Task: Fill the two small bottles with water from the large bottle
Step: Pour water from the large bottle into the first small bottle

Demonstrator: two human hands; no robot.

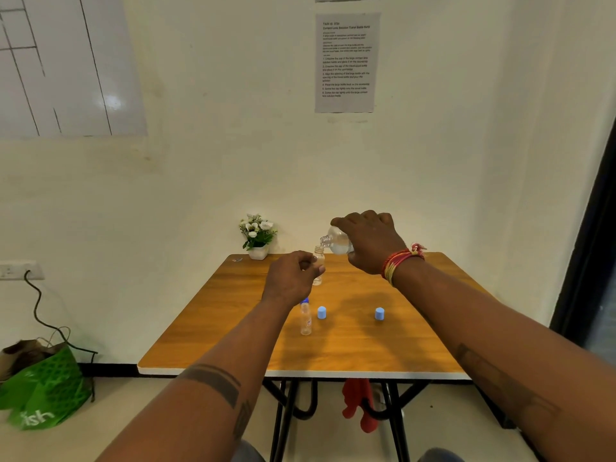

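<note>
My right hand (371, 240) grips the large clear bottle (338, 243) and holds it tilted, its open mouth just above the neck of a small clear bottle (319, 261). My left hand (293, 278) holds that small bottle upright above the wooden table (233, 328). A second small bottle (305, 318) with a blue cap stands upright on the table, just under my left wrist. Two loose light-blue caps lie on the table, one (321, 312) beside the second bottle and one (379, 313) further right.
A small white pot of white flowers (258, 236) stands at the table's back edge against the wall. A green bag (43, 388) and a black cable lie on the floor at left. A red cloth (360, 403) hangs under the table.
</note>
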